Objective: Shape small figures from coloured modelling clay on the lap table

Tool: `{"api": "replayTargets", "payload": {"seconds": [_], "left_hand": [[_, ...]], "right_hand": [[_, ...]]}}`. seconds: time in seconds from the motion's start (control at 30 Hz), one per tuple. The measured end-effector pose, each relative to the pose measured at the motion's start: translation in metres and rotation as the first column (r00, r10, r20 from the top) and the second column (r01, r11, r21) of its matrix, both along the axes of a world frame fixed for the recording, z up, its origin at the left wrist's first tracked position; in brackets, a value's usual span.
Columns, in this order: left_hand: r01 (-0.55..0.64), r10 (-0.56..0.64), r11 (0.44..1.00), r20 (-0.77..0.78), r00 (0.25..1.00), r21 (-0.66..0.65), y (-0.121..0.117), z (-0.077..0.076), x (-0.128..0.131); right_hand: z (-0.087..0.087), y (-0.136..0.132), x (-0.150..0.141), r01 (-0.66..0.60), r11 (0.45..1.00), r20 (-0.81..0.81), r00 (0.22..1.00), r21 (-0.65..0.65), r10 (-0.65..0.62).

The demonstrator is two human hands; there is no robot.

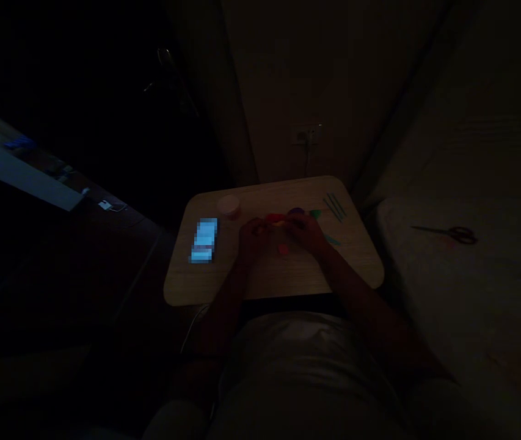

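Observation:
In the dim head view, my left hand [251, 239] and my right hand [306, 232] meet above the small wooden table [214, 287]. Between their fingertips is a soft-looking red piece [275, 217], with something yellowish along its lower edge; its kind is too dark to make out. Both hands have curled fingers and appear to pinch it from either side. Below them lies a small reddish square piece [283, 249]. Just beyond my right hand are a purple round thing [295, 211] and a green piece [316, 214]. A teal piece [332, 239] lies to that hand's right.
A lit phone [204, 240] lies at the table's left, near a pale round tub [228, 206]. Several thin teal sticks [335, 208] rest at the far right corner. Scissors [457, 234] lie on a pale surface to the right. A wall socket [306, 134] holds a plug.

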State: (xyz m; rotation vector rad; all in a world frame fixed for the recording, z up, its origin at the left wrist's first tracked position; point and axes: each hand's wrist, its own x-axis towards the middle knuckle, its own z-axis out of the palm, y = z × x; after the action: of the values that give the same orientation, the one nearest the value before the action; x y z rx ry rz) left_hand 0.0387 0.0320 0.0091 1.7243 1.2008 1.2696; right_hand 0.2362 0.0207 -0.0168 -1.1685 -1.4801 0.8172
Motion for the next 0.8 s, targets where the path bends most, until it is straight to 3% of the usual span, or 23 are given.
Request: {"api": "replayTargets", "payload": {"seconds": [0.13, 0.23, 0.4, 0.47, 0.53, 0.63, 0.7, 0.8], "left_hand": [[-0.070, 0.070, 0.997, 0.014, 0.997, 0.041, -0.001, 0.000, -0.002], [-0.135, 0.138, 0.982, -0.014, 0.990, 0.136, 0.002, 0.011, -0.012], [-0.232, 0.282, 0.912, -0.105, 0.954, 0.338, 0.028, 0.057, -0.054], [-0.211, 0.314, 0.911, -0.265, 0.912, 0.354, 0.043, 0.078, -0.075], [-0.161, 0.318, 0.929, -0.494, 0.809, 0.333, 0.054, 0.095, -0.092], [-0.105, 0.304, 0.949, -0.765, 0.568, 0.298, 0.062, 0.114, -0.103], [-0.077, 0.275, 0.960, -0.864, 0.422, 0.268, 0.064, 0.122, -0.100], [-0.009, 0.222, 0.974, -0.935, 0.275, 0.228, 0.066, 0.129, -0.086]], "right_hand": [[0.004, -0.001, -0.001, 0.010, 1.000, -0.037, 0.999, 0.015, -0.010], [0.007, -0.002, -0.001, 0.016, 1.000, -0.059, 0.998, 0.025, -0.015], [0.008, -0.004, -0.002, 0.025, 0.999, 0.009, 1.000, 0.046, -0.025], [0.007, -0.004, -0.002, 0.032, 0.997, 0.037, 0.999, 0.068, -0.035], [0.007, -0.005, -0.002, 0.039, 0.997, 0.061, 0.997, 0.071, -0.044], [0.006, -0.005, -0.002, 0.034, 0.999, 0.106, 0.994, 0.041, -0.038], [0.007, -0.006, -0.002, 0.030, 0.999, 0.139, 0.990, 0.019, -0.033], [0.008, -0.007, -0.002, 0.031, 0.999, 0.170, 0.985, 0.010, -0.033]]}}
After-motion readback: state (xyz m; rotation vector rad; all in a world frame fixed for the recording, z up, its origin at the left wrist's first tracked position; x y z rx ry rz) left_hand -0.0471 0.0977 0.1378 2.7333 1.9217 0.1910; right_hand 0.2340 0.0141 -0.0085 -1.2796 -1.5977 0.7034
